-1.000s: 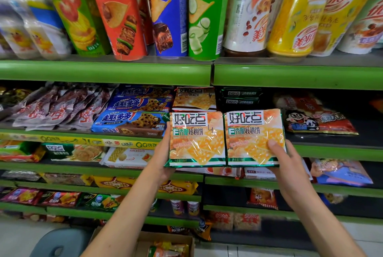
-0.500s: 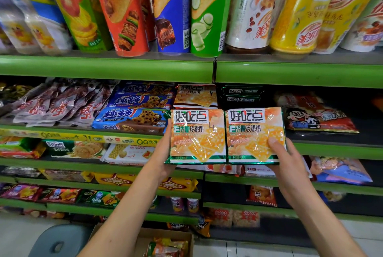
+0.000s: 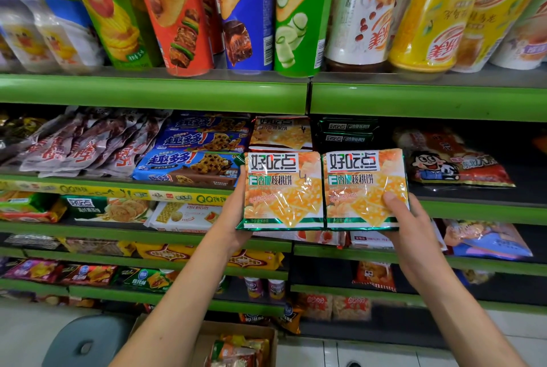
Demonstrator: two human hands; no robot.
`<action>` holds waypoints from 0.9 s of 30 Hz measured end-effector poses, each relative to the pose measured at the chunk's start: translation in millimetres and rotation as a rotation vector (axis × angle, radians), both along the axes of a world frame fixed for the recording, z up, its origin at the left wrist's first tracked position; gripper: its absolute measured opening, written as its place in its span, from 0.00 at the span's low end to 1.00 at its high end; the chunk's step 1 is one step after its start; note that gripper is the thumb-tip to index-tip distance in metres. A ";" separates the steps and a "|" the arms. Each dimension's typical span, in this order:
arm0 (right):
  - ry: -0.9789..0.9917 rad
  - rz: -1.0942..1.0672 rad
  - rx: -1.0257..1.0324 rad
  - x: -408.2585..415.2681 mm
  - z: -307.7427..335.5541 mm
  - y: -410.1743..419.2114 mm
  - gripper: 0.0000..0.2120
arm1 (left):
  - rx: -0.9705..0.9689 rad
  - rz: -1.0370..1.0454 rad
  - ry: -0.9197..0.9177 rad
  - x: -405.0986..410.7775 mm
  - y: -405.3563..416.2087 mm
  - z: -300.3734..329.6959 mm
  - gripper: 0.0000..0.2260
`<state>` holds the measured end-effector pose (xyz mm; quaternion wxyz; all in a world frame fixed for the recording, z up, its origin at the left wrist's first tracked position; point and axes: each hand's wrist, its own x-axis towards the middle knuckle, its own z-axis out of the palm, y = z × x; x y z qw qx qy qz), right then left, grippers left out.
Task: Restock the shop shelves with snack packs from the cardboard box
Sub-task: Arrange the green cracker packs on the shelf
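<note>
now both orange snack packs sit side by side, upright, just in front of the shelf slot (image 3: pixel 281 136) holding the same brand. left hand (image 3: pixel 236 218) grips the left pack (image 3: pixel 282 192), right hand (image 3: pixel 405 218) pinches the right pack (image 3: pixel 365 189); the slot lies straight ahead and slightly up.

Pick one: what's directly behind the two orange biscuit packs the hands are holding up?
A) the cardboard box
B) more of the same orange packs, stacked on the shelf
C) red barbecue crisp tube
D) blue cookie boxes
B: a stack of matching orange packs lies on the shelf just behind the left held pack and right held pack, which the left hand and right hand grip.
</note>
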<state>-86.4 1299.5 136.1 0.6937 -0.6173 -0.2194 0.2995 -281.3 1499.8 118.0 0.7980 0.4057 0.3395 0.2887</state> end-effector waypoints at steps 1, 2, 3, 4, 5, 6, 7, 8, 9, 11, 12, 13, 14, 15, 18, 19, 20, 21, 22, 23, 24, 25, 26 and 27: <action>0.002 -0.003 -0.003 -0.2 -0.2 -0.1 0.52 | 0.001 -0.002 -0.001 0.0 0.1 -0.1 0.25; 0.003 -0.005 -0.007 -0.1 -0.7 -0.1 0.54 | 0.002 -0.004 -0.003 0.2 0.1 0.1 0.25; 0.002 -0.006 -0.010 0.2 -1.4 -0.2 0.56 | -0.001 -0.002 -0.003 0.3 -0.1 0.2 0.25; -0.006 -0.007 -0.012 0.4 -1.8 -0.3 0.59 | -0.005 0.002 0.000 0.4 -0.1 0.0 0.26; -0.015 -0.009 -0.014 0.2 -1.6 -0.2 0.61 | -0.004 0.001 0.002 0.5 0.0 -0.3 0.27; -0.023 -0.011 -0.016 -0.3 -1.4 -0.3 0.62 | -0.001 -0.003 0.001 0.5 0.2 -0.7 0.28; -0.022 -0.013 -0.013 -0.6 -1.0 -0.6 0.62 | 0.001 -0.008 0.000 0.5 0.1 -0.5 0.28; -0.020 -0.014 -0.009 -0.7 -1.1 -1.0 0.61 | 0.000 -0.013 -0.002 0.6 0.0 -0.2 0.28; -0.018 -0.020 -0.005 -0.8 -1.1 -1.3 0.59 | -0.007 -0.016 -0.005 0.6 -0.2 0.2 0.28; -0.012 -0.027 0.002 -1.9 0.5 -1.4 0.50 | -0.027 -0.012 -0.015 0.8 -0.4 0.5 0.28; -0.002 -0.026 0.006 -1.7 0.9 -1.4 0.45 | -0.032 -0.009 -0.023 1.0 -0.6 0.7 0.28; 0.008 -0.028 0.013 -1.0 1.3 -0.9 0.37 | -0.037 -0.004 -0.030 1.3 -1.0 1.5 0.28; 0.023 -0.038 0.016 -0.7 1.8 -0.2 0.30 | -0.047 0.004 -0.035 1.8 -1.4 2.7 0.28; 0.049 -0.052 0.021 0.1 1.9 0.3 0.27 | -0.064 0.013 -0.043 2.3 -1.8 4.2 0.26; 0.182 -0.082 0.067 2.2 4.7 -1.9 0.21 | -0.127 0.032 -0.083 3.4 -1.3 7.8 0.23; 0.222 -0.080 0.084 3.0 6.2 -2.8 0.16 | -0.138 0.036 -0.090 3.5 -1.2 8.4 0.22; 0.260 -0.072 0.095 3.4 8.2 -3.9 0.12 | -0.141 0.038 -0.094 4.1 -1.4 8.9 0.22; 0.291 -0.063 0.102 3.9 10.8 -4.2 0.09 | -0.137 0.039 -0.096 4.4 -1.9 9.2 0.22; 0.315 -0.050 0.109 3.6 14.6 -4.3 0.08 | -0.129 0.042 -0.096 5.2 -2.7 9.4 0.22; 0.336 -0.030 0.121 3.3 17.9 -3.4 0.08 | -0.120 0.048 -0.096 5.9 -3.6 9.3 0.21; 0.353 -0.007 0.130 2.3 21.1 -1.9 0.09 | -0.111 0.057 -0.094 6.6 -4.5 9.3 0.20; 0.362 0.017 0.138 0.6 24.3 0.0 0.10 | -0.101 0.063 -0.091 7.2 -5.4 9.2 0.20; 0.356 0.038 0.139 -2.5 28.0 2.1 0.11 | -0.091 0.062 -0.094 7.8 -6.5 9.5 0.20; 0.336 0.058 0.132 -5.9 30.6 5.0 0.10 | -0.082 0.062 -0.097 8.6 -8.1 10.2 0.20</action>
